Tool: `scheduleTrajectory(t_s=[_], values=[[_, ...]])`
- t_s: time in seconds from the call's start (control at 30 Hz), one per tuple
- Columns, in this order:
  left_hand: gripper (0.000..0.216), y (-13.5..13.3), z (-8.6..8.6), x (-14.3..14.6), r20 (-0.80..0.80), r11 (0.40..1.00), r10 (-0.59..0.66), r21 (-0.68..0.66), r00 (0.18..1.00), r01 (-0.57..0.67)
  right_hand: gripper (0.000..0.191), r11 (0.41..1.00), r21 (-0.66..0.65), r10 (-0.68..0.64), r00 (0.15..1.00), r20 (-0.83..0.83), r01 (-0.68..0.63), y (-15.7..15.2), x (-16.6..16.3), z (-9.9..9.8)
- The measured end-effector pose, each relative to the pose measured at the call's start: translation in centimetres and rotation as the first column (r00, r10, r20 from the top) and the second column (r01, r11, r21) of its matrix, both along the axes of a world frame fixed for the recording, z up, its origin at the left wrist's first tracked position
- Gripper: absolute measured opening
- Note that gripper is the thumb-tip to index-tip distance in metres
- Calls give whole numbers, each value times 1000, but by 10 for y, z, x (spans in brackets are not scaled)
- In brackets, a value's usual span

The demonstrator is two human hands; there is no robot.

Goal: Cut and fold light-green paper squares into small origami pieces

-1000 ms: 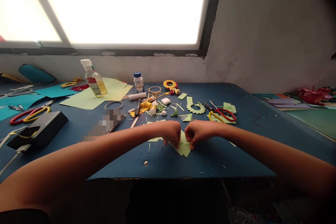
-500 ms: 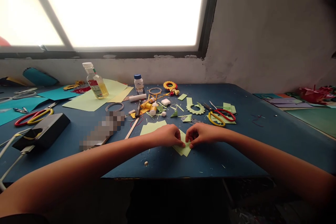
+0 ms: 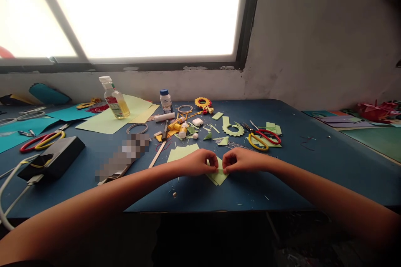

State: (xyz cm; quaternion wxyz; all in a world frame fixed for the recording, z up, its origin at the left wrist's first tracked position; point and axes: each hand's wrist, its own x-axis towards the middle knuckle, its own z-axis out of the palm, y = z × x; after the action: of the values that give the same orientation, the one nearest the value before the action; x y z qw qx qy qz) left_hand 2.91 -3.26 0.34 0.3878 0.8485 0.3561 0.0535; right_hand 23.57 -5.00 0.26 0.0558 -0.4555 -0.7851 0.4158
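Both hands meet over a light green sheet of paper [image 3: 221,178] near the table's front edge. My left hand [image 3: 200,162] is closed, with thumb and fingertips pinching the paper from the left. Opposite it, my right hand [image 3: 238,160] pinches the same paper from the right, its fingers curled. More green paper [image 3: 183,151] lies flat under and behind my left hand. Just beyond the hands is a green paper ring with a toothed edge [image 3: 234,130]. Red-and-yellow-handled scissors [image 3: 261,137] rest to its right, on top of green scraps.
A bottle of yellow liquid [image 3: 116,102] stands on green sheets at the back left. Behind the hands are a blue-capped white bottle [image 3: 166,101], glue bottles and paper offcuts. At left lie a black box with cables [image 3: 53,160] and another pair of scissors [image 3: 42,141].
My fingertips have drawn slightly up and back on the green paper, with the right hand shifting a little. The camera view has moved slightly; other things stay put.
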Motion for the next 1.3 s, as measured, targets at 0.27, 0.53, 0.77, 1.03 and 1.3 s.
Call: scheduleTrajectory(t_s=[0.27, 0.53, 0.77, 1.03, 1.3], values=[[32, 8, 0, -23, 63, 986, -158, -43, 985, 161, 15, 995, 98, -26, 999, -41, 30, -9, -2, -9], [16, -11, -11, -9, 18, 980, 77, 181, 997, -79, 21, 912, 401, -53, 995, -83, 82, -22, -1, -28], [19, -25, -16, 3, -44, 922, 220, 335, 975, -193, 21, 833, 543, -80, 995, -63, 101, -24, -7, -38], [35, -6, -7, -10, 17, 989, -5, 145, 1000, 2, 19, 852, 515, -67, 996, -66, 92, -23, -4, -38], [23, -9, -15, -21, 47, 936, -133, 334, 990, 110, 19, 826, 562, -27, 999, -31, 40, -26, -4, -37]])
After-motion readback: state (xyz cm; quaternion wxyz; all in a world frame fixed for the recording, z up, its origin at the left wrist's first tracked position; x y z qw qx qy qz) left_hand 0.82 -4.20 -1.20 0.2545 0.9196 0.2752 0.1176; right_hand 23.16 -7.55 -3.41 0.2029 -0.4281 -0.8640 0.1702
